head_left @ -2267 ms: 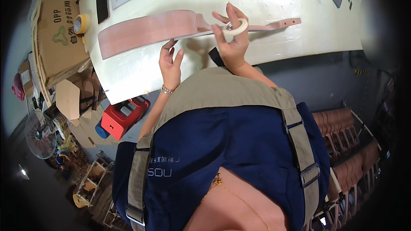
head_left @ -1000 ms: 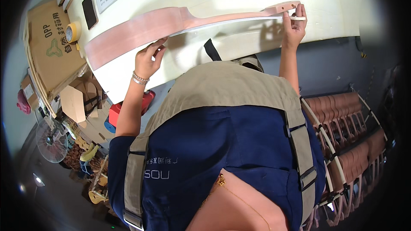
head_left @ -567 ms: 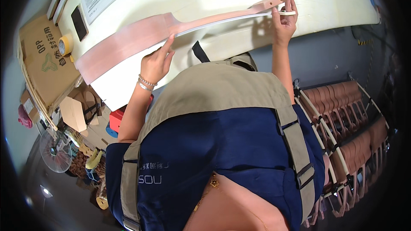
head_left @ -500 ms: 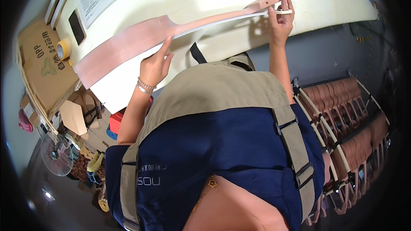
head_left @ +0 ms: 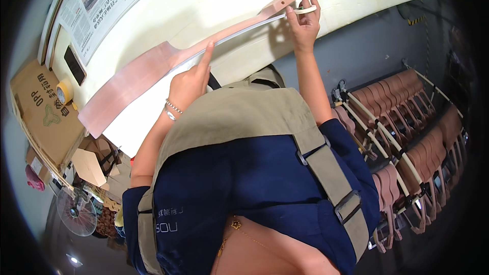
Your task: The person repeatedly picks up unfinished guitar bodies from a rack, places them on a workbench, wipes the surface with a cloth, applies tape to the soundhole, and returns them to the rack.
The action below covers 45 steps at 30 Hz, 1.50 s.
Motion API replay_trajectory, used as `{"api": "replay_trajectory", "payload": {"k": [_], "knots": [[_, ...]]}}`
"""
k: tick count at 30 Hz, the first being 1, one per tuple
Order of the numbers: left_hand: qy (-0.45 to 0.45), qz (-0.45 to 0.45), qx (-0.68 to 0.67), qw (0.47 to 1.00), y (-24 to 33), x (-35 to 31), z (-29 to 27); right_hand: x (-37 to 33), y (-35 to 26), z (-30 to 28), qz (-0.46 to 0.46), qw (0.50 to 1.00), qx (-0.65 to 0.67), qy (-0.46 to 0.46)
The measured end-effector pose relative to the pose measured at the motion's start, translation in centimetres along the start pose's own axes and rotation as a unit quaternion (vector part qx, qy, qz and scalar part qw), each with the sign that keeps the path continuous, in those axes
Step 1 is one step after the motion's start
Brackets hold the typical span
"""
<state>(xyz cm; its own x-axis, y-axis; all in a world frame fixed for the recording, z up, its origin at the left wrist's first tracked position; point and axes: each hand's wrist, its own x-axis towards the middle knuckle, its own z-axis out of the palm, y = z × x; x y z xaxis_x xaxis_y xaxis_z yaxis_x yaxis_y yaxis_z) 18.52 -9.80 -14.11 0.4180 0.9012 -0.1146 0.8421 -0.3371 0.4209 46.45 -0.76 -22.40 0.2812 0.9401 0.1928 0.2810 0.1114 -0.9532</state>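
A pinkish unfinished guitar (head_left: pixel 125 81) lies edge-on across the white padded table, body to the left, headstock (head_left: pixel 285 0) to the upper right. Along the near edge of its neck runs a thin white strip of tape (head_left: pixel 247 30). My left hand (head_left: pixel 189 85) rests its outstretched index fingertip on that edge, partway along the neck; its other fingers are partly hidden. By the headstock, my right hand (head_left: pixel 305 28) holds a narrow roll of white masking tape (head_left: pixel 306 9) between thumb and fingers, with the strip leading to it.
Newspapers (head_left: pixel 109 12), a dark phone (head_left: pixel 75 65) and a yellow tape roll (head_left: pixel 64 91) sit at the left. Beside the table stands a cardboard box (head_left: pixel 43 117), with a fan (head_left: pixel 76 211) below. Racks of brown guitar-shaped pieces (head_left: pixel 392 99) stand at right.
My left index finger has slid along the neck, away from the body and toward the headstock. The right hand keeps the tape roll near the headstock. The whole view has shifted and turned slightly.
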Motion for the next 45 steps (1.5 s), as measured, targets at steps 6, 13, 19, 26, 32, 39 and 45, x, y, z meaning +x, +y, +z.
{"api": "replay_trajectory", "payload": {"k": [6,13,19,26,32,39,45], "knots": [[-0.027,0.034,0.029,0.999,2.9,4.6,2.9,0.0,-0.1,0.1,-0.006,1.0,0.019,0.007],[-0.01,0.07,0.057,0.996,6.6,10.0,3.3,0.0,0.0,0.3,0.001,1.0,0.022,0.016],[-0.114,-0.131,-0.339,0.924,1.1,13.7,0.4,0.0,-0.1,1.1,-0.034,0.999,0.014,0.03],[-0.249,-0.192,-0.389,0.866,1.5,14.9,0.4,-2.0,0.9,1.8,0.026,0.992,0.118,0.022],[-0.208,-0.137,-0.443,0.861,-0.4,15.3,3.1,-3.3,-3.7,1.5,0.104,0.991,0.04,0.073],[-0.218,-0.113,-0.471,0.847,-1.1,15.3,3.9,-6.6,3.4,-4.5,0.293,0.895,0.182,0.284],[-0.103,-0.031,-0.044,0.993,1.6,10.7,1.4,2.3,0.0,-12.1,0.153,0.925,-0.347,0.009]]}}
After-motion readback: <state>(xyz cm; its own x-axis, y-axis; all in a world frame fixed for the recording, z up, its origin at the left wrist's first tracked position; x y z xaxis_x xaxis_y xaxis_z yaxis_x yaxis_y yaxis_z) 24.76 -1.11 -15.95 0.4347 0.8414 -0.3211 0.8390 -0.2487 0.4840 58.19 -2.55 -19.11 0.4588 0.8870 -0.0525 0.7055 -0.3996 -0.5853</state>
